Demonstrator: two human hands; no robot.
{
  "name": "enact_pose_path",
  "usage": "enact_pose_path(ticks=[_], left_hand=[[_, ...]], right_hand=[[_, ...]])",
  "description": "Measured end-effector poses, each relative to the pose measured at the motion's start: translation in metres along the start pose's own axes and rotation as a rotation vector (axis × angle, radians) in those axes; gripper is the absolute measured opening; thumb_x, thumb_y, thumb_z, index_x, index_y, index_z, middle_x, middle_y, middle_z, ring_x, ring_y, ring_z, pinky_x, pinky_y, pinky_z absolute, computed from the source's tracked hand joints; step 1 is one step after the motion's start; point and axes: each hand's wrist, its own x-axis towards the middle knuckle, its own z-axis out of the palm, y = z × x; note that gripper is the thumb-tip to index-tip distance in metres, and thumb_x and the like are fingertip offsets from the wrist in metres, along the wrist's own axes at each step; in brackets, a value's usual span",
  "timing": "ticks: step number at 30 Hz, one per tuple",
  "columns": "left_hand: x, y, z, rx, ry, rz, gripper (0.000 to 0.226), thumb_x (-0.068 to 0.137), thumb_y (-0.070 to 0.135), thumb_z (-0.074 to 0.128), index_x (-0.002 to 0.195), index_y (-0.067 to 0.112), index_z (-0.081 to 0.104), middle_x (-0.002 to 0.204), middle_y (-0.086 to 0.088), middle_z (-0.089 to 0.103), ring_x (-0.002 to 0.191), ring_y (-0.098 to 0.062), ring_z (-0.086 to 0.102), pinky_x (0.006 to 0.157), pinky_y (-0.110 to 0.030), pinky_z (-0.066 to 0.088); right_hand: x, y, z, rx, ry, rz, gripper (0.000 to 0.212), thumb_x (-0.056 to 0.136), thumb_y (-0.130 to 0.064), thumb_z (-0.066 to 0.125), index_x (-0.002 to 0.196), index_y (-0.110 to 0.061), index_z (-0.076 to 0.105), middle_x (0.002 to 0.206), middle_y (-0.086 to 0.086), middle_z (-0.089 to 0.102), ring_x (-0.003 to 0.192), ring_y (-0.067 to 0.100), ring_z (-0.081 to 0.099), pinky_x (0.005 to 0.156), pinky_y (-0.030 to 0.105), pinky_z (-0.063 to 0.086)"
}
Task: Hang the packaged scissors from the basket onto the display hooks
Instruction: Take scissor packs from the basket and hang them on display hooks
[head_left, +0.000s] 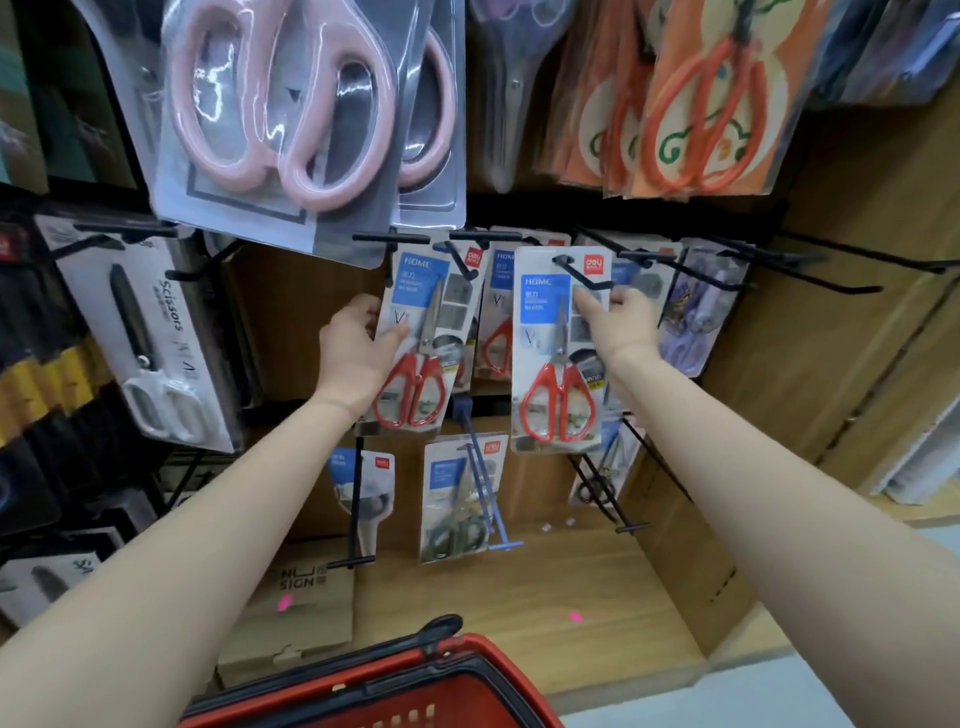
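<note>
A wooden wall (291, 322) of a shop display is being faced, and two packs of red-handled scissors are being held up against it. The left pack (421, 332) is being pinched at its left edge by the left hand (353, 348). The right pack (550, 353) is being gripped at its upper right side by the right hand (621, 322), and a black hook (582, 273) is showing in front of its top edge. Like packs are hanging just behind. Pink scissors (280, 119) are hanging near at upper left, orange packs (696, 104) at upper right, and a white pair (150, 343) at left. A wooden shelf (545, 597) is lying below, and a cardboard box (306, 603) is being carried at its left. The red basket (467, 670) is being seen at the near edge, its inside hidden.
</note>
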Motion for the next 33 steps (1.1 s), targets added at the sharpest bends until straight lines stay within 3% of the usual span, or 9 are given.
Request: enact_pose_path(ticks=[3,7,10,15,19,22,25,29,33], left_hand=[[-0.002,-0.004,-0.003,0.055,0.032,0.036,0.011,0.089,0.016,0.064,0.097,0.013,0.058,0.094,0.004,0.060,0.075,0.000,0.054,0.058,-0.006,0.037],[-0.002,-0.004,-0.007,0.076,0.000,0.059,0.011,0.088,0.016,0.065,0.092,0.016,0.055,0.091,0.005,0.059,0.071,0.001,0.052,0.059,-0.008,0.038],[-0.003,-0.003,-0.009,0.081,-0.021,0.063,0.011,0.089,0.016,0.064,0.096,0.015,0.054,0.094,0.005,0.059,0.078,-0.003,0.055,0.060,-0.009,0.039],[-0.010,-0.004,-0.012,0.122,-0.068,0.055,0.022,0.091,0.010,0.058,0.113,0.009,0.054,0.096,0.000,0.056,0.076,-0.006,0.052,0.063,-0.012,0.040],[-0.044,-0.009,-0.033,0.241,-0.079,0.213,0.018,0.090,0.011,0.054,0.108,0.012,0.057,0.100,0.000,0.055,0.091,-0.014,0.055,0.081,-0.027,0.046],[-0.088,-0.015,-0.058,0.521,-0.146,0.395,0.019,0.091,0.019,0.054,0.108,0.013,0.058,0.098,0.001,0.053,0.093,-0.015,0.052,0.084,-0.034,0.043],[-0.143,-0.028,-0.086,0.803,-0.250,0.612,0.022,0.084,0.025,0.054,0.100,0.012,0.061,0.091,-0.003,0.058,0.081,-0.024,0.057,0.068,-0.037,0.044],[-0.228,-0.054,-0.115,0.826,-0.432,0.543,0.022,0.084,0.032,0.048,0.097,0.020,0.061,0.088,0.005,0.057,0.079,-0.015,0.054,0.069,-0.027,0.040],[-0.304,-0.093,-0.126,0.777,-0.583,0.402,0.020,0.080,0.038,0.044,0.087,0.026,0.058,0.080,0.010,0.053,0.072,-0.010,0.052,0.068,-0.025,0.032]], right_hand=[[0.014,0.002,0.011,0.012,0.012,0.041,0.038,0.089,-0.028,0.065,0.109,0.004,0.059,0.110,0.021,0.063,0.108,0.035,0.058,0.082,0.036,0.044],[0.026,0.001,0.022,0.063,0.037,0.122,0.028,0.089,-0.024,0.066,0.073,-0.014,0.045,0.119,0.018,0.061,0.108,0.026,0.057,0.087,0.029,0.040],[0.033,0.003,0.028,0.042,0.019,0.140,0.029,0.091,-0.028,0.063,0.107,-0.008,0.050,0.123,0.013,0.055,0.116,0.024,0.052,0.092,0.030,0.039],[0.024,0.005,0.032,-0.108,0.023,0.044,0.050,0.092,-0.026,0.060,0.128,0.003,0.041,0.107,0.008,0.050,0.111,0.026,0.054,0.096,0.032,0.042],[-0.020,0.014,0.026,-0.370,0.061,-0.131,0.047,0.093,-0.022,0.058,0.129,0.000,0.037,0.131,0.015,0.042,0.123,0.028,0.043,0.099,0.032,0.033],[-0.067,0.035,0.012,-0.674,-0.040,-0.395,0.034,0.096,-0.024,0.051,0.122,-0.002,0.045,0.123,0.016,0.047,0.118,0.031,0.043,0.094,0.036,0.034],[-0.116,0.054,-0.001,-0.820,-0.163,-0.640,0.021,0.095,-0.022,0.052,0.107,-0.006,0.055,0.106,0.013,0.054,0.102,0.032,0.052,0.083,0.042,0.041],[-0.181,0.078,-0.011,-0.839,-0.388,-0.734,0.012,0.089,-0.017,0.061,0.097,-0.009,0.059,0.092,0.008,0.056,0.086,0.030,0.058,0.069,0.037,0.046],[-0.249,0.113,-0.012,-0.726,-0.644,-0.609,0.016,0.095,-0.026,0.052,0.108,-0.017,0.055,0.102,-0.004,0.051,0.097,0.015,0.054,0.072,0.019,0.033]])
